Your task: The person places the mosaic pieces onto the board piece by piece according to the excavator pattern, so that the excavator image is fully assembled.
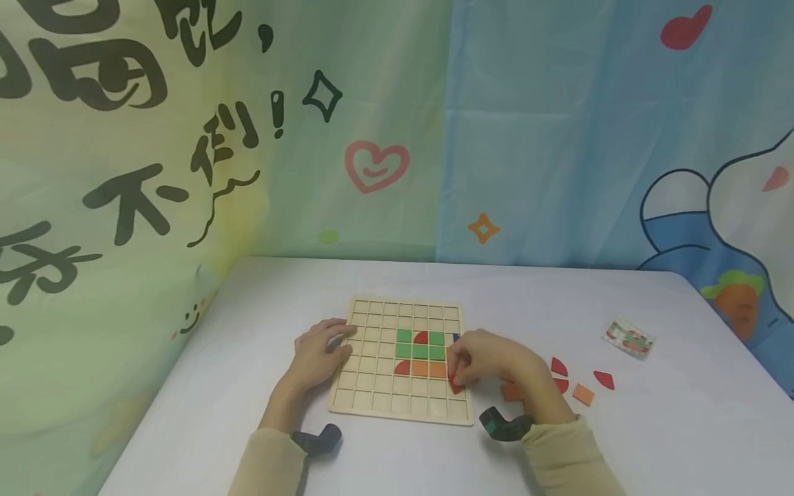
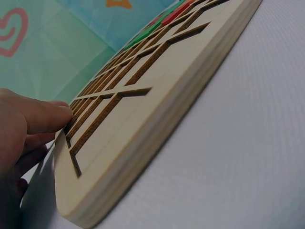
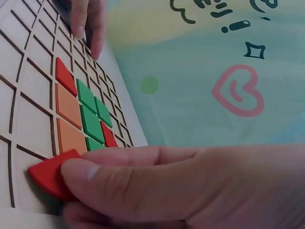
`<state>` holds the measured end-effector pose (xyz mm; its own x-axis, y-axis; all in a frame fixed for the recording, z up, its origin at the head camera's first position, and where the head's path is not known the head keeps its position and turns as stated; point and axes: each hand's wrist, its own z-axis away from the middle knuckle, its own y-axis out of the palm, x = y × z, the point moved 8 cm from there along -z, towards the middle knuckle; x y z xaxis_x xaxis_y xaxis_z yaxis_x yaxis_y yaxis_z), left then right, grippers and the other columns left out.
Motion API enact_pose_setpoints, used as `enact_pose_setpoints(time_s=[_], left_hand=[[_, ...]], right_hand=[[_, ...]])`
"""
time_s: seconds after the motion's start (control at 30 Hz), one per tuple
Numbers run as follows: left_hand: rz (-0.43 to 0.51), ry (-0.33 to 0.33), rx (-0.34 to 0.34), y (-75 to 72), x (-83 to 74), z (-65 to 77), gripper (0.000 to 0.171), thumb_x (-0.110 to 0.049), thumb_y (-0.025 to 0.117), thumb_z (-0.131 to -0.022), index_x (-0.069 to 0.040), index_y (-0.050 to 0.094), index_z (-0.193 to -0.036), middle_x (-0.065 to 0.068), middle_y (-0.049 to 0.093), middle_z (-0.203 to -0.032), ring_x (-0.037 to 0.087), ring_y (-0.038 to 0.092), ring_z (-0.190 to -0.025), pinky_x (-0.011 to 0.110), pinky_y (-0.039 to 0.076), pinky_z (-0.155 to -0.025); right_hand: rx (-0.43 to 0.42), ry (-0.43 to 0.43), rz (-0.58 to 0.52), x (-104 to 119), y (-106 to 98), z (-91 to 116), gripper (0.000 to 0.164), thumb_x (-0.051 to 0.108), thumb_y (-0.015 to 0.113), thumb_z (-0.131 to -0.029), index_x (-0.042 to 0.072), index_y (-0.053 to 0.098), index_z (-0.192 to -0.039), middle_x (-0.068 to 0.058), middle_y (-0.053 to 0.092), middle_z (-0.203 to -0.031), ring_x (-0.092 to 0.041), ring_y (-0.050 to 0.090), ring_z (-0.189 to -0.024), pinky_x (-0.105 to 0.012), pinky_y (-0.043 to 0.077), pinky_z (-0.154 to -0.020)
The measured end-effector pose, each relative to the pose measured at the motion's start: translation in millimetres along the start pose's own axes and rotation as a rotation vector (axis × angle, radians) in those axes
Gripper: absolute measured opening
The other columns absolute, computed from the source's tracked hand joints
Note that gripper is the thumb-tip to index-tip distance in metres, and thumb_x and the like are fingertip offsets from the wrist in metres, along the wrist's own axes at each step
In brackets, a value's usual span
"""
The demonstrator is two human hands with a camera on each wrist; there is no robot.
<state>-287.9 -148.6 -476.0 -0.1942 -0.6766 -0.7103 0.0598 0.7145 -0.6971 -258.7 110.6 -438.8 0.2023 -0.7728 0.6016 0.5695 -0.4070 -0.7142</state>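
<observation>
Board [image 1: 381, 401] lies flat between the two hands, just right of the left hand [image 1: 321, 353], whose fingers lie relaxed along its left edge; that touch probably stops it sliding. Further right of that hand, past bare cells, green tiles [image 1: 420, 351], red tiles [image 1: 402, 367] and orange tiles [image 1: 420, 368] sit in neighbouring cells, the grid seemingly lining them up. Over the board's right side, the right hand [image 1: 480, 355] pinches a red piece [image 3: 50, 174] between thumb and fingers, tilted above a cell; gripped at one end, it is perhaps easier to turn. Whether it touches the board, I cannot tell. Just beyond that hand shows a blue bit [image 1: 455, 337]. Right of it, some partly hidden by the forearm, lie loose tiles [image 1: 583, 395], likely placed for short reach. Farther right and beyond rests a packet [image 1: 628, 338], clear of the hand.
</observation>
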Motion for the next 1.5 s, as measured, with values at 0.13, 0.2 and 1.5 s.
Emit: enact_pose_setpoints(time_s=[0.13, 0.2, 1.5], left_hand=[[-0.007, 0.002, -0.004, 0.5, -0.3, -1.1, 0.033, -0.024, 0.064, -0.089, -0.019, 0.063, -0.122, 0.007, 0.050, -0.140, 0.031, 0.037, -0.136, 0.059, 0.010, -0.110], [-0.014, 0.003, -0.008, 0.4, -0.5, -1.2, 0.033, -0.024, 0.064, -0.089, -0.019, 0.063, -0.122, 0.007, 0.051, -0.140, 0.032, 0.037, -0.136, 0.060, 0.011, -0.110], [-0.005, -0.004, 0.007, 0.3, -0.8, -0.5, 0.033, -0.024, 0.063, -0.089, -0.019, 0.062, -0.122, 0.008, 0.050, -0.140, 0.032, 0.036, -0.136, 0.060, 0.009, -0.109]], right_hand=[[-0.007, 0.055, 0.048, -1.5, 1.5, 1.0, 0.015, 0.003, 0.074, -0.076, 0.015, 0.065, -0.072, 0.003, 0.061, -0.065, -0.011, 0.053, -0.063, -0.026, 0.045, -0.061], [-0.009, 0.078, 0.076, -1.9, 2.1, 1.5, 0.015, 0.006, 0.075, -0.076, 0.016, 0.065, -0.072, 0.003, 0.060, -0.066, -0.012, 0.053, -0.063, -0.027, 0.044, -0.061], [-0.145, 0.146, 0.179, -7.9, -20.9, 11.3, 0.022, 0.007, 0.076, -0.076, 0.012, 0.054, -0.072, 0.000, 0.051, -0.068, -0.015, 0.049, -0.068, -0.028, 0.038, -0.060]])
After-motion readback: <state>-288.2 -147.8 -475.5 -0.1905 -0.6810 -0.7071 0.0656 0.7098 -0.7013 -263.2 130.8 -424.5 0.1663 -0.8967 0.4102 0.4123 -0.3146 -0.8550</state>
